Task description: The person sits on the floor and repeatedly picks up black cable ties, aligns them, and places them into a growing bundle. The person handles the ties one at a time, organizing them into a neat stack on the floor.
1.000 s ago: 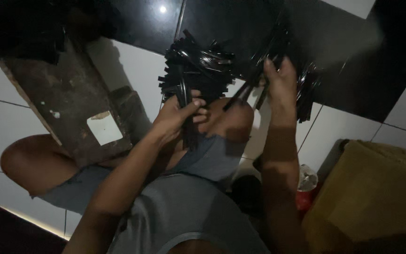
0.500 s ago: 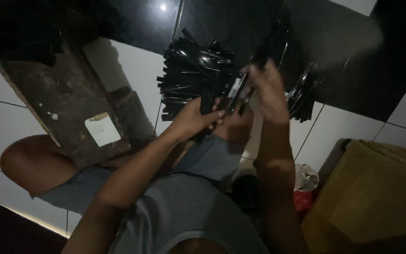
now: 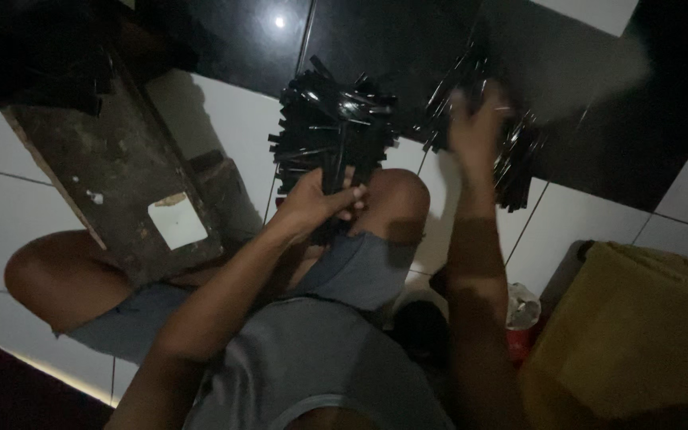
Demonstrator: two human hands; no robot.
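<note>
My left hand (image 3: 320,203) grips a growing bundle of thin black plastic strips (image 3: 332,131); my right hand (image 3: 479,131) reaches, grip unclear, into the sizeable loose pile (image 3: 519,163).

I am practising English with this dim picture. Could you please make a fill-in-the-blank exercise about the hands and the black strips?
1. The left hand grips a bundle of thin black strips just above the person's bent ____.
2. The right hand reaches into a second pile of black strips lying on the ____ floor.
3. A worn wooden board lies on the person's ____ side.
4. The fabric at the lower right is ____ in colour.

Missing words: knee; tiled; left; yellow
</note>
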